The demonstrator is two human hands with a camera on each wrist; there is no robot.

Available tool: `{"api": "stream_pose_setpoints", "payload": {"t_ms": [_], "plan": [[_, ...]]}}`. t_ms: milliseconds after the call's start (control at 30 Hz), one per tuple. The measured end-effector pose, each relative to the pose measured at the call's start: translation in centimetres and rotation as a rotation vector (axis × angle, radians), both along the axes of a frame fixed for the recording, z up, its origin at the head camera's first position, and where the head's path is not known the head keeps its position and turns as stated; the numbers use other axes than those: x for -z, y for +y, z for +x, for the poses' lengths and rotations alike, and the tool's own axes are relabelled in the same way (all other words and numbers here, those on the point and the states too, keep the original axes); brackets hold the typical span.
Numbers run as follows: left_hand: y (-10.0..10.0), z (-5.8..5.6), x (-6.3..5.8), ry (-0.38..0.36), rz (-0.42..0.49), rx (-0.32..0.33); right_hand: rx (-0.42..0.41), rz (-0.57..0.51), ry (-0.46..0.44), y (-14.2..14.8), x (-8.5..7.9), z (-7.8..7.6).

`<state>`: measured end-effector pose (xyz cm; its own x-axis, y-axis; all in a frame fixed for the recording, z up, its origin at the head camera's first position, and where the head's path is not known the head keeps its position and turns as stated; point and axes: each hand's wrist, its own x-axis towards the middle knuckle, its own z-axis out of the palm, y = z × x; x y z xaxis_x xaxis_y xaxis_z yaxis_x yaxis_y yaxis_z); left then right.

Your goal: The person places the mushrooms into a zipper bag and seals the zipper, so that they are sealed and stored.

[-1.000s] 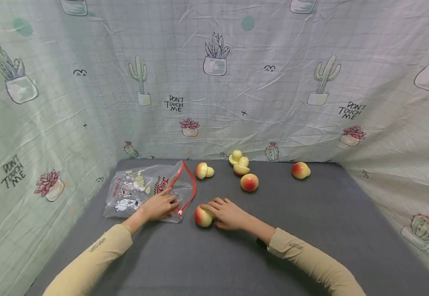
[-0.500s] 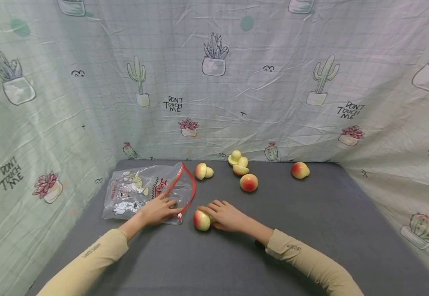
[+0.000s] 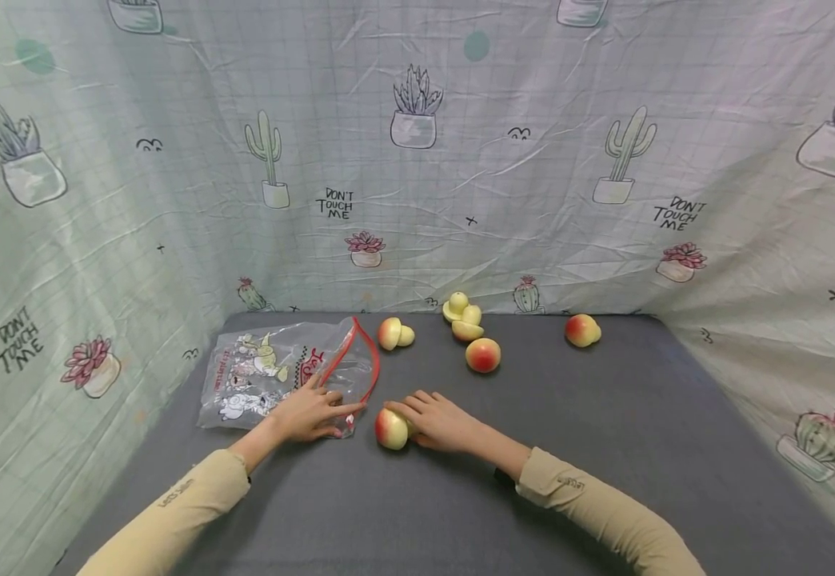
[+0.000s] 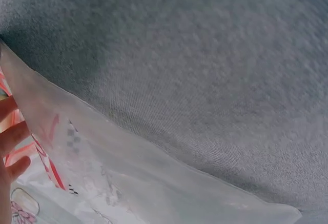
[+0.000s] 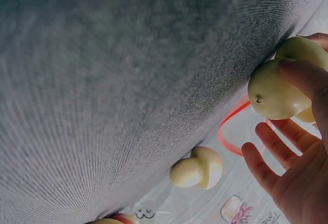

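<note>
A clear plastic bag (image 3: 245, 384) with cartoon prints and a red zip edge lies flat at the left. My left hand (image 3: 307, 413) rests on its mouth, fingers spread near the white slider; three fingers show by the red strip in the left wrist view. My right hand (image 3: 442, 422) pinches a toy mushroom (image 3: 392, 430) with a red-and-yellow cap, just right of the bag's mouth. In the right wrist view my thumb (image 5: 302, 75) lies across its pale stem (image 5: 277, 93), while the lower fingers stay spread off it. The far side of the mushroom is hidden.
Farther back stand another mushroom (image 3: 391, 334), a pair of pale-stemmed ones (image 3: 468, 330), a red-capped one (image 3: 483, 355) and one at the right (image 3: 581, 330). A cactus-printed curtain (image 3: 417, 208) walls the grey table (image 3: 590, 432) at the back and sides.
My right hand has drawn the mushroom slightly toward me and left. My left hand has slid a little nearer along the bag's mouth, its forefinger now stretched toward the right.
</note>
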<state>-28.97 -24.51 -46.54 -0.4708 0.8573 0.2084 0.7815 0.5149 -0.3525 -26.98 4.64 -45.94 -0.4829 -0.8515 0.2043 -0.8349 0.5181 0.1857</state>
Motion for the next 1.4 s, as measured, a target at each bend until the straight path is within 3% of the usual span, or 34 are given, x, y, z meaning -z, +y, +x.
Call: {"api": "stream_pose_setpoints", "payload": {"t_ms": [200,567,833,1033,1400], "plan": [[0.3,0.3,0.0,0.040,-0.028,-0.038,-0.006,-0.014,-0.010,0.0,-0.1,0.1],[0.8,0.7,-0.2,0.019,-0.107,-0.104,-0.019,-0.026,-0.054,-0.4,-0.3,0.1],[0.7,0.7,0.3,0.074,-0.067,-0.070,-0.054,-0.089,-0.097,-0.7,-0.2,-0.4],[0.8,0.6,0.3,0.089,-0.092,-0.103,-0.082,-0.129,-0.075,-0.9,-0.3,-0.6],[0.6,-0.1,0.5,-0.017,-0.009,-0.023,0.012,-0.097,-0.040,-0.8,-0.4,-1.3]]}}
